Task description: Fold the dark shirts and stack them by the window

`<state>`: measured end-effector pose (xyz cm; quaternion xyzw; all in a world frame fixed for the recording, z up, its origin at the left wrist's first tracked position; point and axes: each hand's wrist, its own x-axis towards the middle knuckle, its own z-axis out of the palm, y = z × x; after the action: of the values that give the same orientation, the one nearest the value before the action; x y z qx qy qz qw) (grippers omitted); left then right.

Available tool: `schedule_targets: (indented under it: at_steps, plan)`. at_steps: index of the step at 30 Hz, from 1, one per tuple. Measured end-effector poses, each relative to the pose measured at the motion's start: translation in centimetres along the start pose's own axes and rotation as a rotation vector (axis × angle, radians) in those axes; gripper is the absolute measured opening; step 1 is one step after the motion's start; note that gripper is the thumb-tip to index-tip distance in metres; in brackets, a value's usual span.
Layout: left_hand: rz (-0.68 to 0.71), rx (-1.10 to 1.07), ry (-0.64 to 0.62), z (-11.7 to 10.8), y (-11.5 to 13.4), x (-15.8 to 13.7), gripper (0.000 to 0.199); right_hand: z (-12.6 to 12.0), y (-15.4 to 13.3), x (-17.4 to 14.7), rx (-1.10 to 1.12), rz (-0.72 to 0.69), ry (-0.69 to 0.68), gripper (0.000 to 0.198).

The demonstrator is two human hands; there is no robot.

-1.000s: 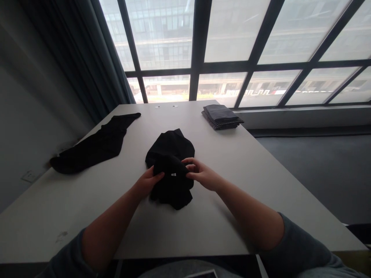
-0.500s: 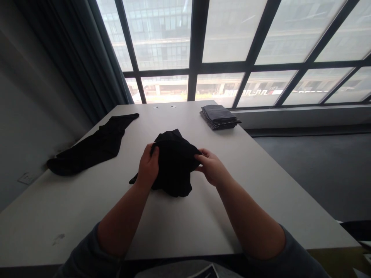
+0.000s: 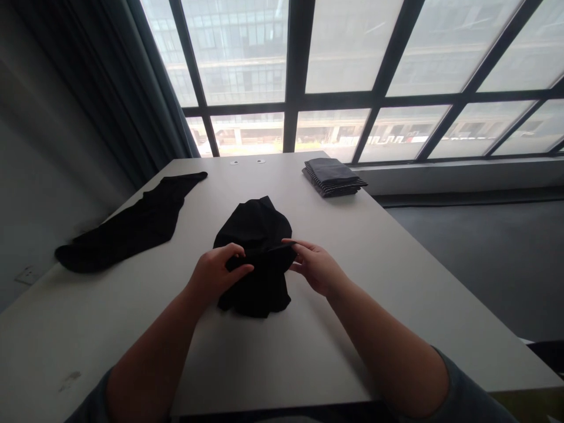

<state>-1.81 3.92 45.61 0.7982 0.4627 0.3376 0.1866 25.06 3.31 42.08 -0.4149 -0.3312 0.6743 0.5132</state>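
A black garment [image 3: 259,282] sits bunched and unfolded mid-table [image 3: 352,252], its edge [image 3: 271,250] loosely gripped by the left hand [image 3: 212,271] and pinched by the right hand [image 3: 318,267], while a folded stack [image 3: 332,173] lies far right and another dark garment [image 3: 132,223] unfolded at left.

Office-like room by a wall of glass

It looks like an office, though the type isn't certain: a broad white bench [image 3: 339,235] with small round fittings [image 3: 261,161] near its far edge, dark-framed windows [image 3: 341,47] facing a many-windowed building [image 3: 240,47], a long dark curtain [image 3: 127,88], a wall socket [image 3: 27,275] and plain grey floor [image 3: 476,258].
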Motion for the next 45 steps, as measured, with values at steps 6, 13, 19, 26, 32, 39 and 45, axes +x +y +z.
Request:
schedule_targets:
  at_steps: [6, 13, 19, 26, 32, 39, 45]
  plan:
    - [0.079, 0.064, 0.077, 0.5, 0.5, -0.1, 0.026, -0.3, 0.4, 0.4, 0.143, 0.015, 0.028, 0.022]
    - [-0.095, -0.061, 0.135, 0.6, 1.0, -0.2, 0.042, -0.3, -0.2, -0.2, 0.144, 0.022, -0.121, 0.019]
    - [-0.185, -0.132, 0.171, 0.5, 0.8, 0.0, 0.045, 0.1, -0.8, -1.0, 0.082, 0.030, -0.222, 0.023]
    - [-0.191, -0.133, 0.144, 1.0, 0.5, 0.0, 0.041, 0.9, -0.9, -1.4, -0.044, -0.116, -0.174, 0.035]
    - [-0.196, -0.135, 0.219, 1.1, 0.7, -0.1, 0.038, 0.7, 0.4, -0.8, -0.681, -0.427, 0.062, 0.046]
    - [-0.131, -0.071, 0.270, 1.7, 0.2, -0.3, 0.027, 0.5, 0.4, -0.4, -0.799, -0.522, 0.144, 0.005]
    - [0.281, 0.142, 0.181, 1.5, -0.2, -0.4, 0.025, 0.9, 0.5, -0.3, -0.428, -0.405, 0.116, 0.015]
